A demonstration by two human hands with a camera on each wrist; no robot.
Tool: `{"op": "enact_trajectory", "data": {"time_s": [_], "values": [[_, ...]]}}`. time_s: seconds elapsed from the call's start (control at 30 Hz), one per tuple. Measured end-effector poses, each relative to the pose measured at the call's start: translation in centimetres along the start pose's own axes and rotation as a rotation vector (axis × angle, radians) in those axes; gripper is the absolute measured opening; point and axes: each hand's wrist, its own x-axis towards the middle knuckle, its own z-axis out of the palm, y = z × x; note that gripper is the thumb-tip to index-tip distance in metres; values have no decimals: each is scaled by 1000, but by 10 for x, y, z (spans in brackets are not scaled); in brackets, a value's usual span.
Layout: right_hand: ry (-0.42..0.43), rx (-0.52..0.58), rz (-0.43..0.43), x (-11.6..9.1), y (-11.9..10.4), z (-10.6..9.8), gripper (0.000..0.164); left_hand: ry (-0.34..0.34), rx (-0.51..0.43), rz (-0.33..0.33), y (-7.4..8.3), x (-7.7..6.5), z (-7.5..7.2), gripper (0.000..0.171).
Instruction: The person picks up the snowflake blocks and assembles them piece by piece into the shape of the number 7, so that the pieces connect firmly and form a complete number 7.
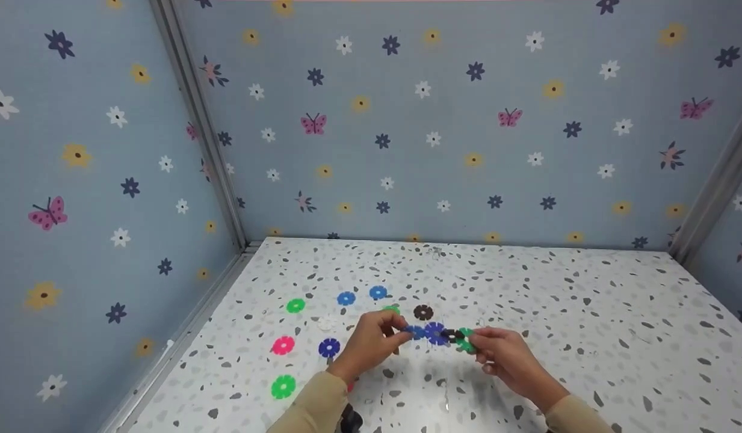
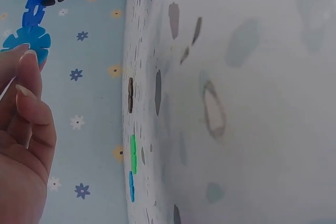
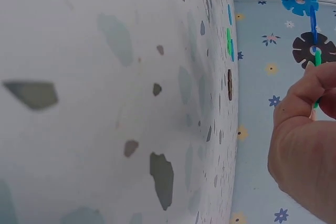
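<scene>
Above the speckled table (image 1: 587,313), both hands hold up a short row of joined, notched plastic flower discs. My left hand (image 1: 374,343) pinches the light blue disc (image 2: 32,39) at one end between thumb and fingers. Slotted into that one is a dark blue disc (image 1: 435,333), followed by a black disc (image 3: 303,52). A green disc (image 1: 465,341) forms the other end, its edge pinched by my right hand (image 1: 509,358). The right fingers hide part of the green disc. Neighbouring discs stand crosswise to each other in the right wrist view.
Loose discs lie flat on the table, mostly left of the hands: a pink one (image 1: 283,345), a dark blue one (image 1: 329,347), a near green one (image 1: 283,386) and several more. Beyond the row lies a brown disc (image 1: 423,312). A black object (image 1: 351,419) shows beside the left sleeve.
</scene>
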Motion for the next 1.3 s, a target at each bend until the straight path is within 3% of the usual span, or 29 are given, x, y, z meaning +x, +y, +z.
{"op": "enact_trajectory", "data": {"time_s": [0.6,1.0,1.3], "values": [[9,-18,30,-1,6,7,13,-32,5,12,0,-3,0,8],[5,-53,-1,-5,-1,7,6,-64,33,105,7,0,5,9],[69,-56,17,-4,0,9,6,-79,61,103,12,0,13,15]]}}
